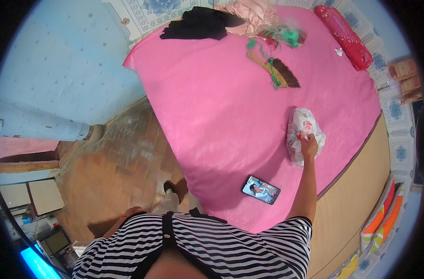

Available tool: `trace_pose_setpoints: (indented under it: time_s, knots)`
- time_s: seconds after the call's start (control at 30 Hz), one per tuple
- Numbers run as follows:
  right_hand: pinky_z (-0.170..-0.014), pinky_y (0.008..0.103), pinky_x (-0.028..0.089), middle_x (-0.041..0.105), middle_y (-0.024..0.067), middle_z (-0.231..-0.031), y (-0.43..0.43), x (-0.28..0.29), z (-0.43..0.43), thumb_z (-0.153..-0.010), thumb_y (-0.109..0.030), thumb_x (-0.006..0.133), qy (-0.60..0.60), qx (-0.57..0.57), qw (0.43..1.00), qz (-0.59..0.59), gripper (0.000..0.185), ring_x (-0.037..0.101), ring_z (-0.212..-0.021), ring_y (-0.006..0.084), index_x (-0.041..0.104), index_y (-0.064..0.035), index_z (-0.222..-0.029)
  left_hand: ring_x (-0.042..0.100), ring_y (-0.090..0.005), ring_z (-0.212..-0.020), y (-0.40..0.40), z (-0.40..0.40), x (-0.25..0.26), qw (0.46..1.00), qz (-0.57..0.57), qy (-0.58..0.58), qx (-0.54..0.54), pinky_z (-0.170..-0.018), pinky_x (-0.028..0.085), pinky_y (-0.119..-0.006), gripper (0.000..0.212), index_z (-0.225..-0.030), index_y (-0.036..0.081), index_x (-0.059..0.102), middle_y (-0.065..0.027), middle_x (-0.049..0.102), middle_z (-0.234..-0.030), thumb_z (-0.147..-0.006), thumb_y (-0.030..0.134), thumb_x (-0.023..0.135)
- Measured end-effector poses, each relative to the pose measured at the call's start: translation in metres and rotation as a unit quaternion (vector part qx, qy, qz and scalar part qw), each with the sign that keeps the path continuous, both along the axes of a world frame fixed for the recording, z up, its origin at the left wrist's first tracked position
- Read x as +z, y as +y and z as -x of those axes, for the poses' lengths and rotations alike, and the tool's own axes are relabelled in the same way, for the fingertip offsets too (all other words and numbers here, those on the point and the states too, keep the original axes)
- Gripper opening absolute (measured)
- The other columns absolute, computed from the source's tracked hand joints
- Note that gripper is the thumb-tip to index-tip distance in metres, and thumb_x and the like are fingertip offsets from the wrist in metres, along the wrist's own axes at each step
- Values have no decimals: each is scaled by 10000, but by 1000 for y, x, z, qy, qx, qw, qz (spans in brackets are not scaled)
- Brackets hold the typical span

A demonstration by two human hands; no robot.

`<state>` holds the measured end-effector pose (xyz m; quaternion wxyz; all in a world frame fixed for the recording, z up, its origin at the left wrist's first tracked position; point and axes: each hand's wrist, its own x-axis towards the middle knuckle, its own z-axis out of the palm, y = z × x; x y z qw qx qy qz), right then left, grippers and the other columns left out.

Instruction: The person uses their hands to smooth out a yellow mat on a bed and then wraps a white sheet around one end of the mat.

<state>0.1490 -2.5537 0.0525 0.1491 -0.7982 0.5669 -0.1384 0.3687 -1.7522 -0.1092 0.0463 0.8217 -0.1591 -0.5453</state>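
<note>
My right hand [309,145] reaches out over the pink bed sheet [212,104] and grips the gathered top of a white plastic bag [301,122]. The bag bears red writing and looks full; its contents are hidden. Down at my side, my left hand [132,211] is partly covered by my striped top, and its fingers are hard to make out. Nearer to me than the bag, a smartphone [261,189] lies on the sheet with its screen lit. Past the bag is a bed brush [276,71] with dark bristles and green string tangled over it.
Black cloth [198,24], peach satin cloth [250,15] and a clear plastic bag with green contents [292,36] lie at the far edge. A red bolster [344,36] rests at the far right. Tan matting [358,167] borders the sheet. Brick floor [128,157] is to the left.
</note>
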Motion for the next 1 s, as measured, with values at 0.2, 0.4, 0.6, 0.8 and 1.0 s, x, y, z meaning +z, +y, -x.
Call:
trace_pose_setpoints:
  time_s: [0.2,0.4,0.6,0.8,1.0]
  knots:
    - [-684,299,425,583,131,-849,7,6,-77,-767,-96,535,-321,6,945,-59,249,558,-786,193,531,1,-995,503,-275,-1044,-40,-13,10,998,27,38,31,-878,402,-348,428,-1107,60,513,-138,535,-1117,-836,381,430]
    - [-708,310,430,587,126,-888,-24,41,-209,-775,-166,535,-395,26,918,-34,298,539,-791,197,541,18,-1010,417,-343,-1124,-51,-22,-9,922,183,-109,-322,-935,350,-398,533,-1146,-30,446,-221,458,-1182,-809,382,486]
    - [-743,312,374,526,94,-999,10,123,-231,-790,-224,527,-228,373,899,-16,301,463,-900,210,541,-71,-1049,477,-308,-1074,-81,-51,27,985,156,-1,68,-921,357,-347,401,-1146,12,485,-182,509,-1150,-895,304,371]
    - [-682,257,435,594,56,-950,63,78,-6,-864,-293,503,-79,212,960,-163,371,548,-829,133,509,-75,-1164,482,-308,-1074,-29,-66,-18,993,108,8,-40,-900,374,-355,453,-1132,20,501,-182,532,-1117,-873,374,387]
    - [-724,269,469,588,89,-952,178,33,149,-869,-226,491,-338,-273,863,-258,284,571,-834,164,526,-43,-1083,502,-313,-1043,-92,-59,3,990,138,7,5,-884,390,-346,411,-1131,24,502,-179,546,-1094,-867,329,424]
